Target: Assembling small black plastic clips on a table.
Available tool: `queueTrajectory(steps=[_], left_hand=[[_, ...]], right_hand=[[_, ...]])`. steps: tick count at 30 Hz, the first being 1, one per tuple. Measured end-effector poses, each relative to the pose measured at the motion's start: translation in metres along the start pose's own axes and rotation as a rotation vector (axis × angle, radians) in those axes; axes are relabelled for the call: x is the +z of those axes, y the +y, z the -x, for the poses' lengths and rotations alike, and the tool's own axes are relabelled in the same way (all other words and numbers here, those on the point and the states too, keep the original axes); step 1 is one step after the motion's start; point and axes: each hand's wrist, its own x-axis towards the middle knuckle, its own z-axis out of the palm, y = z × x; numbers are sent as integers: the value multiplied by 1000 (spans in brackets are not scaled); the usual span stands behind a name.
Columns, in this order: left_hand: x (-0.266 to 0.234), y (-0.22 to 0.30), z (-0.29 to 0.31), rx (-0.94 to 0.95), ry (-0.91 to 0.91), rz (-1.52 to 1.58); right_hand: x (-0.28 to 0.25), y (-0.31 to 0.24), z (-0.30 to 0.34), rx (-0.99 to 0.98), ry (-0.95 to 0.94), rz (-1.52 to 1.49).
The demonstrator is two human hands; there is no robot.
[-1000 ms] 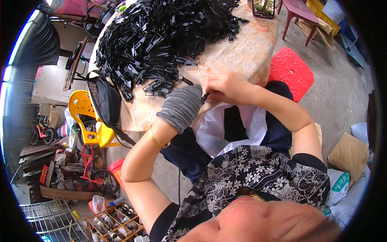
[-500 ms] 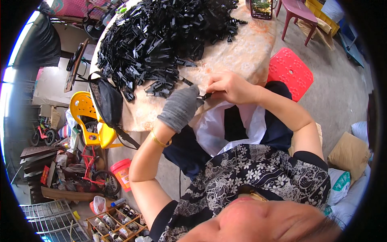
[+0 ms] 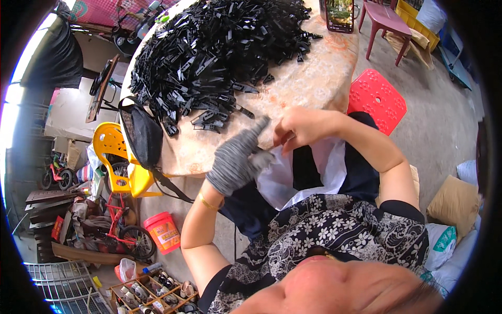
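My left hand (image 3: 238, 161), in a grey knit glove, is over the table's near edge. Its index finger points up and its thumb is spread apart, blurred, with nothing visible between them. Bare and curled, my right hand (image 3: 306, 128) hovers close by on the right; whether anything is inside its fingers is hidden. Below both hands a white plastic bag (image 3: 329, 162) hangs open across my lap. A large heap of black plastic clip-like pieces (image 3: 209, 57) covers the far part of the table, and one loose piece (image 3: 244, 111) lies just beyond my left fingers.
The round table (image 3: 308, 78) has a patterned cloth. A phone (image 3: 340, 15) stands at its far right. A black mesh bag (image 3: 140, 131) hangs at the left edge by a yellow chair (image 3: 110, 144). To the right is a red stool (image 3: 384, 99); a red bucket (image 3: 162, 233) stands lower left.
The black piece that was between my two hands is no longer visible. My left fingers have spread, and my hands have drawn apart slightly, with the right one curled lower over the bag.
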Motion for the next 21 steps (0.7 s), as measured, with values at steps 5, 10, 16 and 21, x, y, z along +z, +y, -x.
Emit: queueTrajectory(steps=[5, 10, 16, 21], left_hand=[[8, -32, -18, -83, 69, 278], [24, 15, -13, -187, 6, 376], [20, 21, -10, -14, 127, -49], [17, -25, -44, -181, 248, -398]], right_hand=[[-23, 20, -22, -38, 402, 282], [-23, 60, -36, -23, 619, 671], [-19, 59, -36, 31, 565, 590], [-22, 59, -31, 9, 562, 666]])
